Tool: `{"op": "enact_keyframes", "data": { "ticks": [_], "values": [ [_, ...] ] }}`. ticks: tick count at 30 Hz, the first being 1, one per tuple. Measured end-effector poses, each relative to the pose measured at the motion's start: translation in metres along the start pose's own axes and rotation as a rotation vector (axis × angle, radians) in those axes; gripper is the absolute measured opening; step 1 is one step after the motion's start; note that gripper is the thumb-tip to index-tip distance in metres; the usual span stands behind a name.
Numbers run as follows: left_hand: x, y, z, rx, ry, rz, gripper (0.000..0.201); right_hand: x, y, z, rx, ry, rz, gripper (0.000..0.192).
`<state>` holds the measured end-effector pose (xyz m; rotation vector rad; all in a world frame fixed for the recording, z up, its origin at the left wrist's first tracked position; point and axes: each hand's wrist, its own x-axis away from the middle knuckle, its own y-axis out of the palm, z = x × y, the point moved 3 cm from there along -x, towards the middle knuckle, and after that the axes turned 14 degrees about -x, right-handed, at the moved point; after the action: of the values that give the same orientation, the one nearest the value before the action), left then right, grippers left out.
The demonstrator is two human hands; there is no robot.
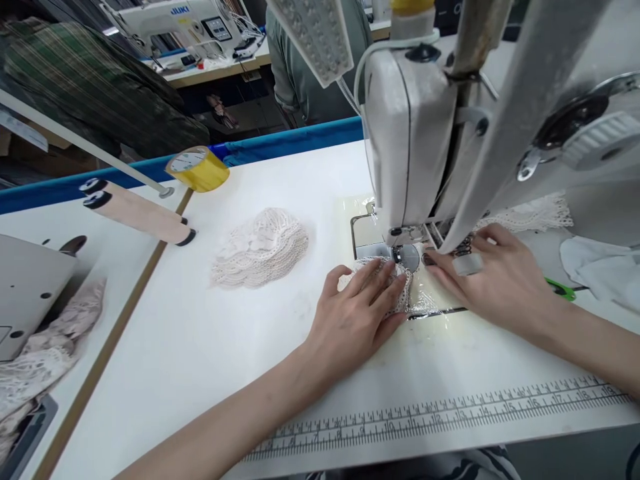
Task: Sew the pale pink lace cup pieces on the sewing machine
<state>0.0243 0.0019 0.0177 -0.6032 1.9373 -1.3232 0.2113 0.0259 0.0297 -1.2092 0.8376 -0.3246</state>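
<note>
A small off-white lace piece (404, 293) lies under the sewing machine's (395, 133) needle area, at the presser foot (397, 255). My left hand (353, 303) rests on that lace, its fingers stretched out flat over it. Just right of the foot is my right hand (493, 277), with fingers bent together and a grey band round one of them. Machine parts cover some of its fingertips, so whatever it holds is hidden. To the left, a stack of lace pieces (263, 247) lies on the white table (240, 353).
Pale thread cones (140, 213) and a yellow tape roll (197, 169) stand at the back left. More lace (535, 213) and green-handled snips (560, 289) lie right of the machine. A printed ruler (390, 427) runs along the front edge. Two people sit beyond the blue edging.
</note>
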Motion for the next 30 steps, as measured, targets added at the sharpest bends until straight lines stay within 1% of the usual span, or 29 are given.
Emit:
{"op": "enact_keyframes", "data": {
  "ticks": [2, 5, 8, 12, 17, 26, 30],
  "values": [
    [-0.001, 0.001, 0.000, 0.011, 0.005, 0.002, 0.036, 0.000, 0.000, -0.006, -0.042, -0.062, 0.016, 0.021],
    [-0.001, 0.001, -0.001, 0.024, 0.010, 0.001, 0.036, 0.000, 0.006, -0.012, -0.055, -0.103, 0.026, 0.026],
    [-0.002, 0.001, -0.002, 0.031, 0.000, -0.003, 0.036, 0.000, 0.010, -0.012, -0.046, -0.096, 0.046, 0.025],
    [-0.003, 0.002, -0.004, 0.051, 0.004, -0.006, 0.036, 0.000, 0.009, -0.012, -0.069, -0.096, 0.082, 0.023],
    [-0.006, 0.003, -0.006, 0.066, -0.004, -0.003, 0.034, 0.001, 0.009, -0.015, -0.121, -0.094, 0.051, 0.027],
    [-0.009, 0.004, -0.009, 0.075, -0.025, -0.001, 0.036, 0.001, 0.015, -0.012, -0.069, -0.072, 0.023, 0.030],
    [-0.009, 0.005, -0.008, 0.070, -0.033, -0.002, 0.037, 0.001, 0.014, -0.013, -0.076, -0.071, 0.033, 0.028]
  ]
}}
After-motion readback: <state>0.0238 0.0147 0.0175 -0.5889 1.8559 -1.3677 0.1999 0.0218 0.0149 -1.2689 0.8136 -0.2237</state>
